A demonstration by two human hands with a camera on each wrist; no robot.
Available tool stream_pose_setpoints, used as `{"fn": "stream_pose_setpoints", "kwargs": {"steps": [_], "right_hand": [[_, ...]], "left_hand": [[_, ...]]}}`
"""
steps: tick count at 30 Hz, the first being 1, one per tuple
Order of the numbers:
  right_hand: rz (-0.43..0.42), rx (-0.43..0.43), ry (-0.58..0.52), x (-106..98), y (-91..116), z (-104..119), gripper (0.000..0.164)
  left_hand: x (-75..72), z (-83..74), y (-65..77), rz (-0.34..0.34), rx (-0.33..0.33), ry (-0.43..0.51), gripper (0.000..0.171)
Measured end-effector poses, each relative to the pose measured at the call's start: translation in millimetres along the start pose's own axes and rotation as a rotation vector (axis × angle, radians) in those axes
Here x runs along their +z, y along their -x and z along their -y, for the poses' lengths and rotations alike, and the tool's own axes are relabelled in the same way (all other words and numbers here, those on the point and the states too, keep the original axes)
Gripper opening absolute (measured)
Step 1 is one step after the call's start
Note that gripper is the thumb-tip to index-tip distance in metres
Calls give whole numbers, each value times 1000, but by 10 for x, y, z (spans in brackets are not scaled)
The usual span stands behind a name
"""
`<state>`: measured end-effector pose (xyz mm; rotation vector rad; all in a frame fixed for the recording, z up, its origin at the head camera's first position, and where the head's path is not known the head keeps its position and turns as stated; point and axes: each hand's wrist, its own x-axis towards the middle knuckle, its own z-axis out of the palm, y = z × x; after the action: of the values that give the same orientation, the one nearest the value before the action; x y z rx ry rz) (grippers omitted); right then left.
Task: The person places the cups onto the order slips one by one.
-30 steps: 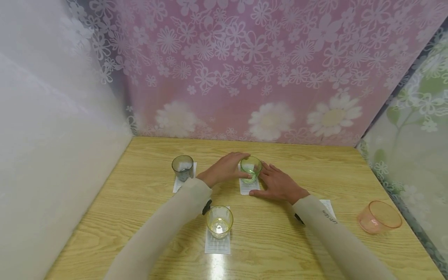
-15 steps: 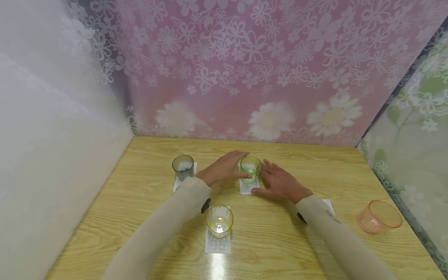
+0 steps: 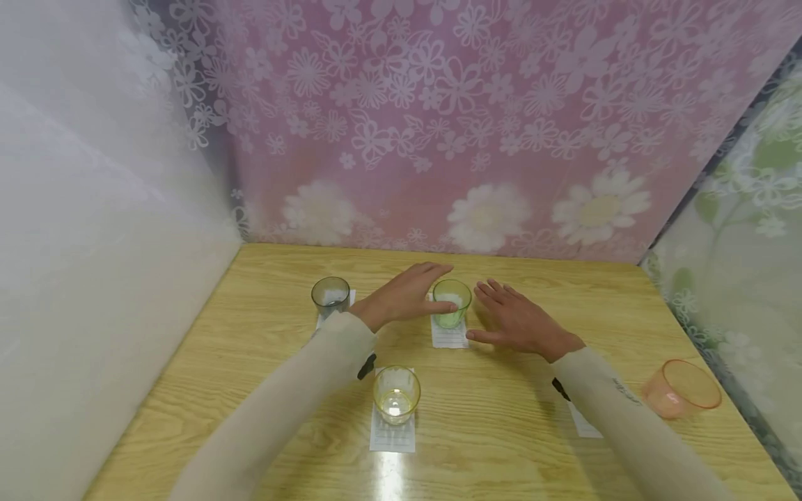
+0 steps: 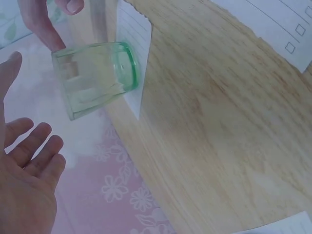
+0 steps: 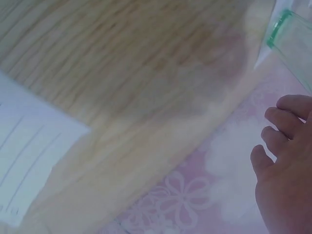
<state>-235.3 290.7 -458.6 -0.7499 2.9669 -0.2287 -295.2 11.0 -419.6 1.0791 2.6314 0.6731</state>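
Note:
A green glass (image 3: 451,306) stands upright on a slip of lined paper (image 3: 450,339) toward the back of the table. My left hand (image 3: 404,296) hovers at its left side, thumb and fingers spread apart. On the other side my right hand (image 3: 523,323) is held with its fingers extended, apart from the glass. In the left wrist view the green glass (image 4: 95,78) is free of the left hand (image 4: 29,180). The right wrist view catches part of the green glass (image 5: 297,46) beyond the right hand's fingers (image 5: 285,122).
A grey glass (image 3: 331,296) stands on paper behind the left forearm. Nearer the front, a yellow glass (image 3: 397,396) sits on another slip (image 3: 392,438). An orange glass (image 3: 683,390) stands at the right edge. One slip (image 3: 585,423) lies partly under the right sleeve.
Both hands have drawn away from the green glass: the right one back to the right, the left one slightly lifted with its fingers opening wider. The green glass stays on its paper.

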Motion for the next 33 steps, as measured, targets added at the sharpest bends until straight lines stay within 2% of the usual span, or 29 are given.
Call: {"fn": "stream_pose_setpoints", "kwargs": {"steps": [12,22,33], "right_hand": [[8,45,-39,-272,208,-9,101],[8,73,-40,-485,481,-28,102],[1,93,-54,-613,770,-129,100]], "left_hand": [[-147,-341,93,4,11,-33,87],[-69,-651,40,25,45,-92,85],[42,-1140,-30,29,69,-125,78]]}}
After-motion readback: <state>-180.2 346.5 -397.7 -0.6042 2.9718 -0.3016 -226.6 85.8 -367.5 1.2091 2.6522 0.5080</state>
